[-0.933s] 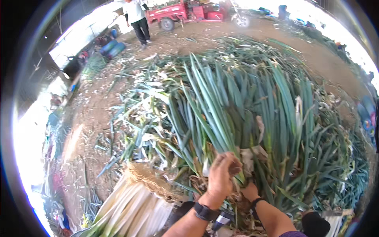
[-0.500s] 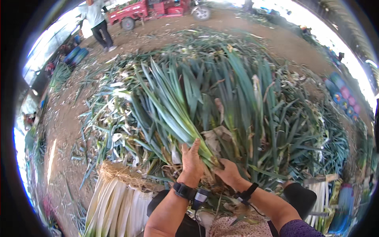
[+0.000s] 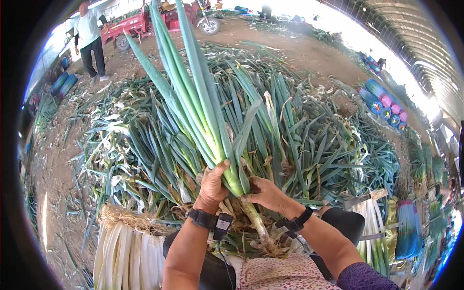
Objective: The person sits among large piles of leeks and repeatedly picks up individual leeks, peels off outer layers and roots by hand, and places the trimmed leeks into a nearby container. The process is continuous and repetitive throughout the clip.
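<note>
A long green onion (image 3: 209,128) slants up and away from me, its leaf tips reaching the upper part of the view and its stalk and roots toward my lap. My left hand (image 3: 212,186) is wrapped round the stalk from the left, thumb on top. From the right, my right hand (image 3: 268,195) is closed at the leaf base, pinching an outer leaf (image 3: 248,126) that bends away from the stalk. Below the hands the pale lower stalk (image 3: 256,220) runs down to roots. The fingertips of the right hand are partly hidden.
A wide heap of green onions (image 3: 309,145) spreads in front of me. Trimmed white stalks (image 3: 128,251) with roots lie at lower left, more stalks (image 3: 372,222) at right. Blue and pink bundles (image 3: 382,104) sit far right. A person (image 3: 89,41) stands near a red cargo tricycle (image 3: 130,26).
The green onion has been raised and turned more upright, its leaves now reaching higher. An outer leaf now stands apart from the stalk by my right hand. The distant person has turned.
</note>
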Available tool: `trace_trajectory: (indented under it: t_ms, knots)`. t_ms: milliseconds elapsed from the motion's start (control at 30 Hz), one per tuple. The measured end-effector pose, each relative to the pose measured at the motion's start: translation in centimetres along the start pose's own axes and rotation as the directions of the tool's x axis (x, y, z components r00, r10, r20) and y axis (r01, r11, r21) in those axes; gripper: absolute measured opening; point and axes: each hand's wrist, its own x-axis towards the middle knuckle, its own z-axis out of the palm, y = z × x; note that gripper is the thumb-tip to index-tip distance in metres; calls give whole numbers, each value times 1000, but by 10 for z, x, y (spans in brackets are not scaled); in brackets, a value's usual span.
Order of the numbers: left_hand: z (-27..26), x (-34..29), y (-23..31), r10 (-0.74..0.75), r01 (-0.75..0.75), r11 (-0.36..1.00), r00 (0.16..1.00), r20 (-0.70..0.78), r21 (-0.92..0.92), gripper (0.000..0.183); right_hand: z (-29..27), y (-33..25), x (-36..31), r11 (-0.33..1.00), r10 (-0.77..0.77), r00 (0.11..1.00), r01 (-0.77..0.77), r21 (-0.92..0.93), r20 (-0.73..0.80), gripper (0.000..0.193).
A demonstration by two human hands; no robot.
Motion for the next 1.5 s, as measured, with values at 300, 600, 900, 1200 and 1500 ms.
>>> trace_trajectory:
  t_ms: [300,600,900,1200,1500]
  knots:
    - [-15,15,-11,390,-248,898,830,-399,363,21,42,-17,-21,878,-138,980,54,-475,-145,35]
    - [-27,24,9,434,-270,890,748,-502,368,42,-66,134,-74,738,153,789,-492,-463,-595,71]
    - [28,-10,23,31,4,913,996,-80,408,72,6,42,6,877,-346,829,120,-464,-439,47]
    - [-10,12,6,-121,122,990,992,-27,75,57,38,31,-7,916,-73,952,182,359,-296,44]
    - [2,8,-21,-48,82,977,984,-173,195,33,8,-30,18,953,-127,978,75,-294,-163,41]
